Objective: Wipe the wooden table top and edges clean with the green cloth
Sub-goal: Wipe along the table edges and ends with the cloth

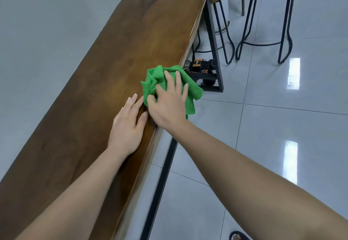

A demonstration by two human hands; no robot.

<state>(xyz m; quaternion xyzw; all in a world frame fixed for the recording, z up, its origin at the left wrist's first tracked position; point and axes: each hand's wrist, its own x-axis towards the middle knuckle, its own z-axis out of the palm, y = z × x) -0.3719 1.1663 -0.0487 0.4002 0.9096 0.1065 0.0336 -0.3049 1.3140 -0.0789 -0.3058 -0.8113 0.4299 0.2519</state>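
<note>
A long, narrow wooden table (105, 74) runs from the lower left to the upper middle of the head view. The crumpled green cloth (194, 91) lies at the table's right edge, part of it hanging over the side. My right hand (169, 102) presses down on the cloth with spread, straight fingers. My left hand (128, 125) rests flat on the table top just left of the cloth, its fingertips close to the cloth.
A black metal table frame (212, 38) stands under the right edge, with a small wheeled device (199, 66) on the floor beside it. Bar stools (263, 23) stand at the upper right on a glossy tiled floor (282, 126). A sandalled foot (239, 237) shows at the bottom.
</note>
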